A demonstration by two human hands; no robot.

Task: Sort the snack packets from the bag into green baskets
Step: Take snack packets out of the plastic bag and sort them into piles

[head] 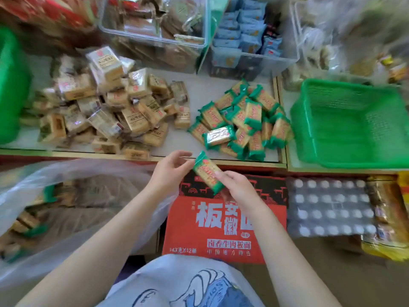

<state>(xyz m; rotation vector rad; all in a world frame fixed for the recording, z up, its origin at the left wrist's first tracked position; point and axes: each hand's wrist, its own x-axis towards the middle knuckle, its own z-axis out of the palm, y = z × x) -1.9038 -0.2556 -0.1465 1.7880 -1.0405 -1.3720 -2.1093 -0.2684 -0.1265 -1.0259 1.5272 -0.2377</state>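
A green-edged snack packet (204, 171) is held just in front of the shelf edge. My right hand (235, 187) pinches its lower end, and my left hand (171, 168) touches its upper end with loosely curled fingers. On the shelf lie a pile of green-edged packets (243, 120) and, to the left, a bigger pile of tan packets (106, 107). An empty green basket (345, 122) stands at the right. Another green basket (11, 85) shows at the left edge. The clear plastic bag (73, 202) at lower left holds more packets.
Clear plastic bins (155, 25) with snacks stand at the back of the shelf. Below the shelf sit a red carton (221, 222) and a wrapped pack of bottles (329, 207). Yellow packages (389, 229) lie at the far right.
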